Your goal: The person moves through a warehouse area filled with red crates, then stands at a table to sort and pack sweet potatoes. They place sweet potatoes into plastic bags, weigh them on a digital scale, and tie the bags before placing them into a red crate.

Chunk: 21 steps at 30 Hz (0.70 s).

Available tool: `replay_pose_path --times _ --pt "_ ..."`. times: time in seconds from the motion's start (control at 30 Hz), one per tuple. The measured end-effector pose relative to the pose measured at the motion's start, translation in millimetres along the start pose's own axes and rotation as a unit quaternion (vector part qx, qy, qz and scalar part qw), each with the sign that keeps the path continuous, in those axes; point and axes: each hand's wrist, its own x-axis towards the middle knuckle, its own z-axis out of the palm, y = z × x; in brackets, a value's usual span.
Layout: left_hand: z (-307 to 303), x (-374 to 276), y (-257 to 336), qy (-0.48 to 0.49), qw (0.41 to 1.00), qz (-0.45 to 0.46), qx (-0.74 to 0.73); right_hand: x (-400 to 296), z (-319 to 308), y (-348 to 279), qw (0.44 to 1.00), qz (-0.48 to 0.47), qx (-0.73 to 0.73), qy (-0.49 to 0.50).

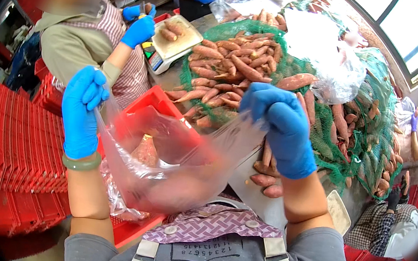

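My left hand [84, 112], in a blue glove, grips one upper corner of a clear plastic bag [186, 179]. The opposite corner is pinched in my right hand [282, 130], gloved in the same blue. Between them the bag hangs with sweet potatoes low inside it, blurred by the film. Behind it, partly seen through the film, a red plastic crate [153, 99] holds a sweet potato [146, 152] and another filled clear bag [124, 198]. Beyond my hands, a heap of sweet potatoes [238, 61] lies on green mesh netting [234, 29]. A few more [265, 180] lie beside my right forearm.
At the left, a co-worker in a striped apron [129, 76] handles a sweet potato by a weighing scale [178, 35]. Stacked red crates [18, 137] fill the left side. Filled green mesh sacks [372, 124] and clear bags [338, 80] cover the table's right side. Other people stand around it.
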Motion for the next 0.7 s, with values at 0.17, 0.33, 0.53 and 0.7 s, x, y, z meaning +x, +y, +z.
replay_pose_path --times 0.17,0.33,0.53,0.7 --pt "62.2 10.7 4.4 -0.115 0.988 0.079 -0.067 1.9 -63.1 -44.5 0.974 -0.084 -0.188 0.093" --pt "119.9 50.8 -33.4 -0.178 0.961 0.198 -0.077 38.2 -113.6 -75.4 0.820 -0.203 -0.491 0.214" --pt "139.2 42.5 -138.6 -0.179 0.982 0.047 -0.025 24.4 -195.7 -16.7 0.663 -0.189 -0.686 0.234" --pt "157.9 21.9 -205.8 -0.365 0.927 -0.088 -0.022 7.3 -275.5 65.4 0.604 0.114 -0.742 0.268"
